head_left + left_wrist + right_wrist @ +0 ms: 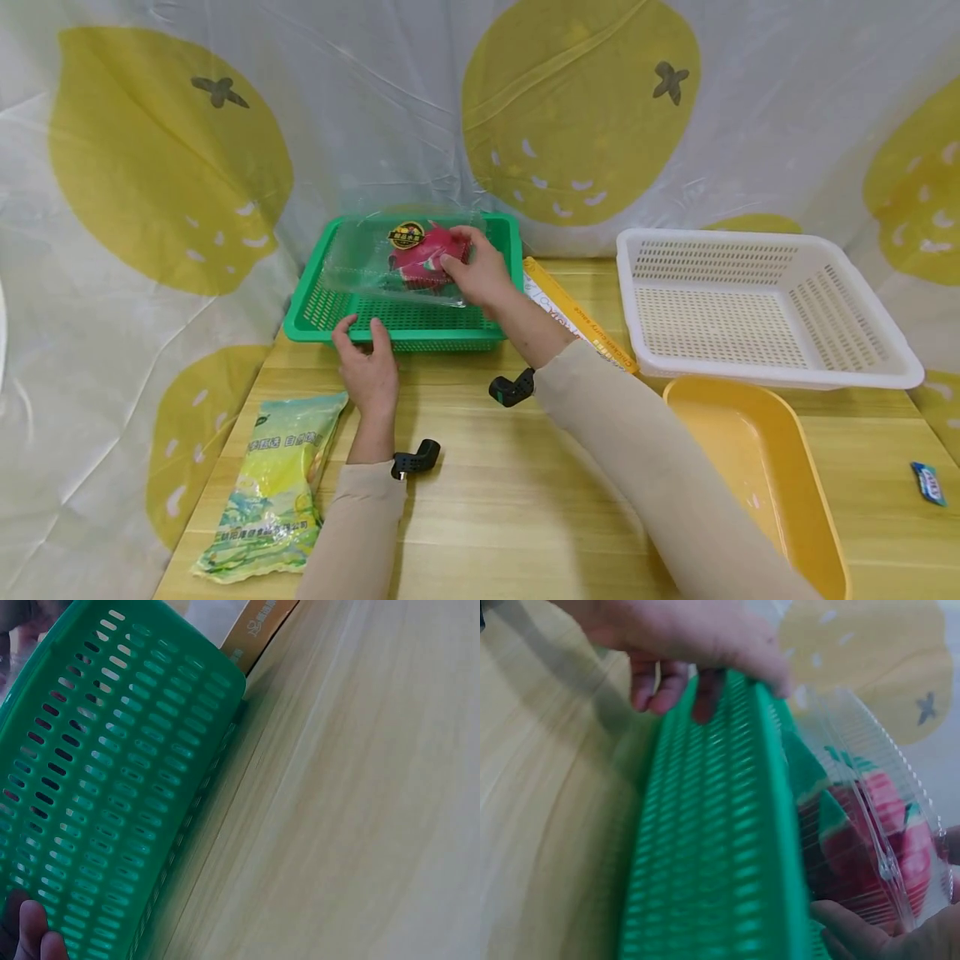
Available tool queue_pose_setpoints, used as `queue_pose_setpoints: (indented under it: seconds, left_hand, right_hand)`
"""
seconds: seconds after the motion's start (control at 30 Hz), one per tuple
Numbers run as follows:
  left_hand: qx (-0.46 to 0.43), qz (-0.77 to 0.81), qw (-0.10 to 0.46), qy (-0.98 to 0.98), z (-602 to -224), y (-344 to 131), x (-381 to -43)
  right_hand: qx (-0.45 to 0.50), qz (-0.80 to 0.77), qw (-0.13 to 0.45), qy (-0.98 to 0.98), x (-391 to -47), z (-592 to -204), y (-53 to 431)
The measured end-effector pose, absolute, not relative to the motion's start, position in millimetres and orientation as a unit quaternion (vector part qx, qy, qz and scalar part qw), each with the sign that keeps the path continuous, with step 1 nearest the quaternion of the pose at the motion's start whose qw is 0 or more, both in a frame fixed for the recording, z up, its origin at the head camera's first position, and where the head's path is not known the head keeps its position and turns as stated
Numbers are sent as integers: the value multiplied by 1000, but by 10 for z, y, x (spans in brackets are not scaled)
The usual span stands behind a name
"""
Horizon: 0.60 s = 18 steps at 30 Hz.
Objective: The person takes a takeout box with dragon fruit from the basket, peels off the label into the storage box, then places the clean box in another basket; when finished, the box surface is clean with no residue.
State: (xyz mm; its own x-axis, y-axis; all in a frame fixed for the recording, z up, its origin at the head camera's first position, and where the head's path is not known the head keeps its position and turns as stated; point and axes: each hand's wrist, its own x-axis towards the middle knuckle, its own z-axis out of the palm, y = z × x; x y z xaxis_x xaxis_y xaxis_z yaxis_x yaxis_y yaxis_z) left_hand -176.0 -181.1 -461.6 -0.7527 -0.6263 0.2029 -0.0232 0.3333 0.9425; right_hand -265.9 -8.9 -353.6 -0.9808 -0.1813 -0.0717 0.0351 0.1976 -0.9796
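My right hand (483,271) holds the right end of a clear plastic fruit box (356,254) above the green basket (450,335). A black and gold label sits on its lid. Inside, red pieces with green edges (862,817) look like watermelon slices in the right wrist view. At the basket's front rim, my left hand (371,375) grips the edge, with fingertips (34,926) against the slotted outer wall in the left wrist view. The box hides part of the basket's inside.
Right of the basket lies a yellow and white curry sauce carton (573,312). Beyond it stand a white basket (633,308) and a yellow tray (798,467), partly behind my right sleeve. A green-yellow packet (273,483) lies front left, and a small blue sachet (928,483) far right.
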Motion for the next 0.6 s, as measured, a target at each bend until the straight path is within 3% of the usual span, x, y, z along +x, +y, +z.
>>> queue_pose_setpoints:
  seconds: [0.6]
  left_hand:
    - [225,-520,276,-776,-4590,-1812,-1744]
  right_hand:
    - [-21,-674,96,733,-2176,-3023,510]
